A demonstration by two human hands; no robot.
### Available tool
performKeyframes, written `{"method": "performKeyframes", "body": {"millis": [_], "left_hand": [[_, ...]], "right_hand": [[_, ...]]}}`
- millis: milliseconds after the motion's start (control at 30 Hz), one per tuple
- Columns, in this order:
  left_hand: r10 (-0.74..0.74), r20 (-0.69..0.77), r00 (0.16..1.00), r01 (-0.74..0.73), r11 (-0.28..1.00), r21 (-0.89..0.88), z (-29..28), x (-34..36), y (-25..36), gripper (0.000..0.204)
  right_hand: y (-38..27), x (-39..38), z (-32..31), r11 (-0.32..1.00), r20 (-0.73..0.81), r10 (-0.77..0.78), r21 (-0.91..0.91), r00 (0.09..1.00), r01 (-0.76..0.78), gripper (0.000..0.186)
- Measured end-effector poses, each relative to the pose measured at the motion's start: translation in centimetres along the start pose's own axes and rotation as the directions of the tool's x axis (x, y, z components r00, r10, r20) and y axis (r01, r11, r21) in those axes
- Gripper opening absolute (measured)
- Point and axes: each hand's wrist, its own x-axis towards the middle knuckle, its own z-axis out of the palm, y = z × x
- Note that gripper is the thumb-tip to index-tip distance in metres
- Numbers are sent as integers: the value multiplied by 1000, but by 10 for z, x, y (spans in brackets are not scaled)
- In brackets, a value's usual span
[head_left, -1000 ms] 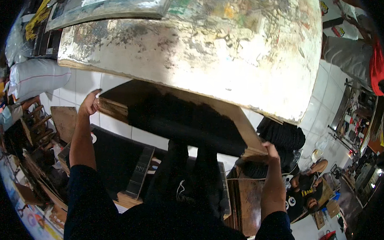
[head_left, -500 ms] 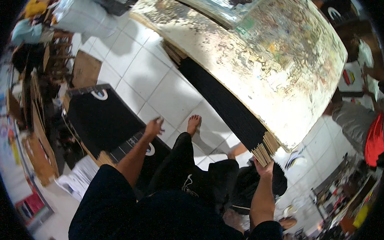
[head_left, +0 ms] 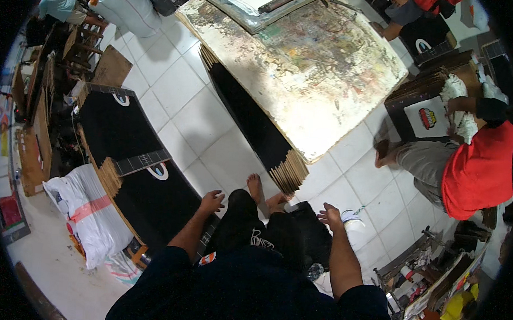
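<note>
Hovering before the paint-stained table (head_left: 327, 117), the left hand (head_left: 212, 202) and right hand (head_left: 330, 216) each show a loosely open, empty grip (black-covered boards (head_left: 252, 128) line its near edge).

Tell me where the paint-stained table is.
In the head view, the paint-stained table stands at upper centre, with a stack of boards along its lower-left edge.
</note>
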Motion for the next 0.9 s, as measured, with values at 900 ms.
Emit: {"method": "performKeyframes", "body": {"millis": [900], "left_hand": [[-98, -863, 496, -339, 893, -296, 135, -11, 222, 66]], "right_hand": [[-348, 100, -326, 848, -125, -395, -431, 910, 308, 29]]}}
